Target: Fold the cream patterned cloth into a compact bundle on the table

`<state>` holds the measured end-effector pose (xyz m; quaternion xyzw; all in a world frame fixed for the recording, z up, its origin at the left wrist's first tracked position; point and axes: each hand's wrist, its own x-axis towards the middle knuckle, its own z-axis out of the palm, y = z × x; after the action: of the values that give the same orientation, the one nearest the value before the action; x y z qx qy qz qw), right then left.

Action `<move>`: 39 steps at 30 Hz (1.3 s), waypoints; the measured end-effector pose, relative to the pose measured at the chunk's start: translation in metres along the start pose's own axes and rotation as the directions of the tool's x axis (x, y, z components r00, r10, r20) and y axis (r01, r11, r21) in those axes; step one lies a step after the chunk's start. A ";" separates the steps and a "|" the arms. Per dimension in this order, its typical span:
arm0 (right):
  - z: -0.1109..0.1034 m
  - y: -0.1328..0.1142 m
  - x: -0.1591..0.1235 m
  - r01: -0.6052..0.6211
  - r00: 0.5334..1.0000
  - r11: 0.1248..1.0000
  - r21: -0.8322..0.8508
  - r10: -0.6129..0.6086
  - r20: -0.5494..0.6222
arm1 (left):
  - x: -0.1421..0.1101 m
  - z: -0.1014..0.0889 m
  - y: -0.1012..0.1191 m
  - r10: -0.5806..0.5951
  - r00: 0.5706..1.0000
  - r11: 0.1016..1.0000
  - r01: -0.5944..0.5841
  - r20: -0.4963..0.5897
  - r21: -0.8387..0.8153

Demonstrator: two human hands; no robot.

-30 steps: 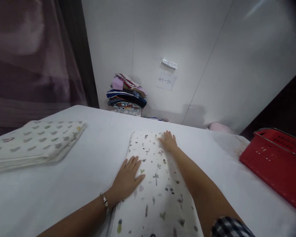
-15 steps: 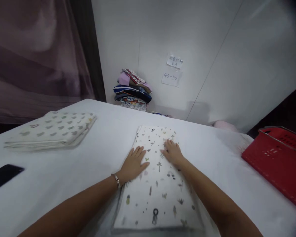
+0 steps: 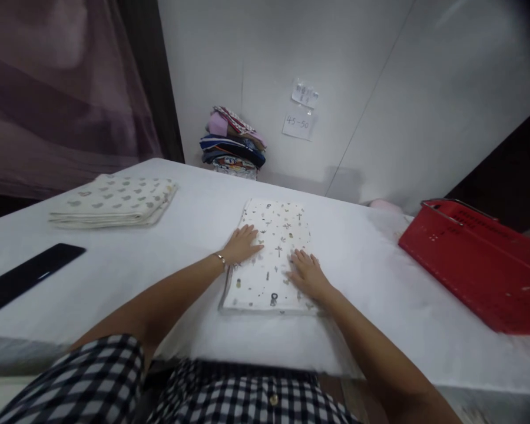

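A folded white cloth (image 3: 269, 277) printed with small palms, pineapples and other figures lies flat on the white-covered table in front of me. My left hand (image 3: 242, 244) rests on its left edge, fingers spread and flat. On the right side of the same cloth lies my right hand (image 3: 307, 273), palm down with the fingers stretched out. Neither hand grips anything. The cloth is a long rectangle, its short near edge a little in from the table's front.
Another folded cloth (image 3: 115, 201) with a grey-green print lies to the left. Nearer me is a black phone-like slab (image 3: 30, 277). At the right stands a red basket (image 3: 472, 265) with metal handles. A pile of folded fabrics (image 3: 234, 144) is behind the table against the wall.
My right hand has slid down the cloth toward me, while my left stays by its left edge. The view has tilted down, bringing the table's front edge and my checked clothing into sight.
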<state>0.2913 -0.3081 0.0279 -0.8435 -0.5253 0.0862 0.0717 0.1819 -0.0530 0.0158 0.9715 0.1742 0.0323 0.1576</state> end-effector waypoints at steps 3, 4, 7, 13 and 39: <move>0.002 0.003 -0.021 0.040 0.999 0.998 0.056 -0.041 0.020 | -0.031 0.000 0.003 0.068 0.998 0.997 -0.068 0.001 -0.041; 0.004 0.005 -0.027 0.039 0.999 0.995 0.091 -0.040 0.014 | -0.043 0.001 0.003 0.101 0.995 0.993 -0.100 0.017 -0.059; 0.011 0.012 -0.042 0.010 0.996 0.973 0.232 0.012 -0.094 | -0.073 0.005 -0.005 0.141 0.990 0.980 -0.136 0.025 -0.143; 0.029 -0.001 -0.065 0.225 0.943 0.928 0.298 -0.131 -0.305 | -0.112 -0.003 -0.027 -0.122 0.978 0.946 0.063 -0.172 -0.317; 0.051 -0.123 -0.013 0.404 0.904 0.750 0.524 -0.238 -0.355 | -0.195 0.012 0.027 -0.141 0.950 0.959 0.062 -0.279 -0.276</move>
<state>0.1668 -0.2644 0.0051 -0.6793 -0.5964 0.1162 0.4115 0.0094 -0.1482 0.0114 0.9157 0.2402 0.1918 0.2589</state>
